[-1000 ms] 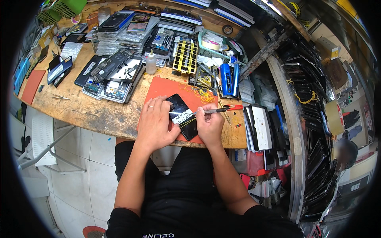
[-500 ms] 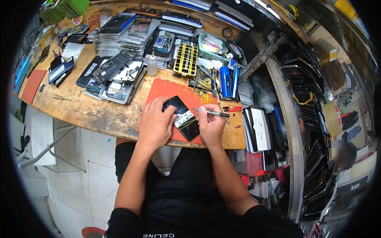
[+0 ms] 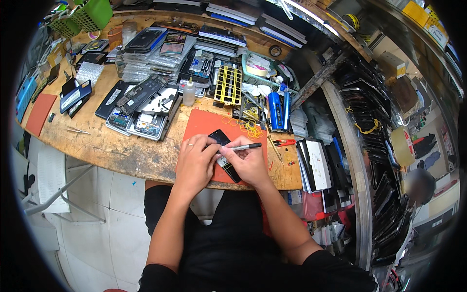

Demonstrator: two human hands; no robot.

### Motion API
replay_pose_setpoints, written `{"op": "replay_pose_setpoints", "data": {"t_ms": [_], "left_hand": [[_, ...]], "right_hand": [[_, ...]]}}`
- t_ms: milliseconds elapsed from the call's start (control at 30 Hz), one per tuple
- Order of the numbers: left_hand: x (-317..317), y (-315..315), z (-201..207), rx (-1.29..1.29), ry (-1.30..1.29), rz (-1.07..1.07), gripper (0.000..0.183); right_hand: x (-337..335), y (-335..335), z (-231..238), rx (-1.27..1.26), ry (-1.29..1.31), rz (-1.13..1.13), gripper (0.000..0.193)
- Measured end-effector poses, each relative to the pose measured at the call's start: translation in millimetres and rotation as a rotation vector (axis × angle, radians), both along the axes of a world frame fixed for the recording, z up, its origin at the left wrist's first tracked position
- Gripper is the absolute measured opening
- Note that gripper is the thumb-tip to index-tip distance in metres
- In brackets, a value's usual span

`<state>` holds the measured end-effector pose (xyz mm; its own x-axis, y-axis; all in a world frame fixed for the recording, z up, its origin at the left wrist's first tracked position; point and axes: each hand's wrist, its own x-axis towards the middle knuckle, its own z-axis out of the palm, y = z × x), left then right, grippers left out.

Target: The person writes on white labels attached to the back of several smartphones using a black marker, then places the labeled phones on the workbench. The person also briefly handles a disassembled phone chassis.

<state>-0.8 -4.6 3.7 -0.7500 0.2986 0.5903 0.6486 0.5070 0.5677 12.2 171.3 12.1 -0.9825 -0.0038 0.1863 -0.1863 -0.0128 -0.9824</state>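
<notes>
A dark smartphone (image 3: 235,175) lies at a slant on an orange mat (image 3: 198,125) near the bench's front edge. A white handwritten label (image 3: 223,162) is on it, partly covered by my fingers. My left hand (image 3: 194,158) grips the phone from the left, thumb and fingers bent over its upper half. My right hand (image 3: 249,164) is closed round a grey and black marker pen (image 3: 249,146), its black end pointing right. The pen's tip is hidden where the fingers of both hands meet above the phone. Loose yellow rubber bands (image 3: 252,129) lie just beyond.
Opened phones and parts (image 3: 141,109) are piled to the left, beside a clear dropper bottle (image 3: 188,93). Behind the mat stand a yellow grid rack (image 3: 227,85), a blue cylinder (image 3: 276,109) and a pale green basket (image 3: 258,73). Red-handled pliers (image 3: 283,142) lie right of the mat.
My right hand has moved left over the phone with the pen, so its fingers now meet those of my left hand. More of the label is covered.
</notes>
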Motion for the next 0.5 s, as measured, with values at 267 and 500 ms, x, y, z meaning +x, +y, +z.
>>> {"op": "replay_pose_setpoints", "data": {"t_ms": [267, 500], "left_hand": [[-4.9, -8.1, -11.5, 0.286, -0.102, 0.076, 0.009], [-4.7, -0.8, -13.2, 0.282, -0.178, 0.226, 0.031]], "right_hand": [[-28.0, -31.8, 32.0, 0.359, 0.059, 0.058, 0.023], [-74.8, -5.7, 52.7, 0.700, 0.087, 0.268, 0.035]]}}
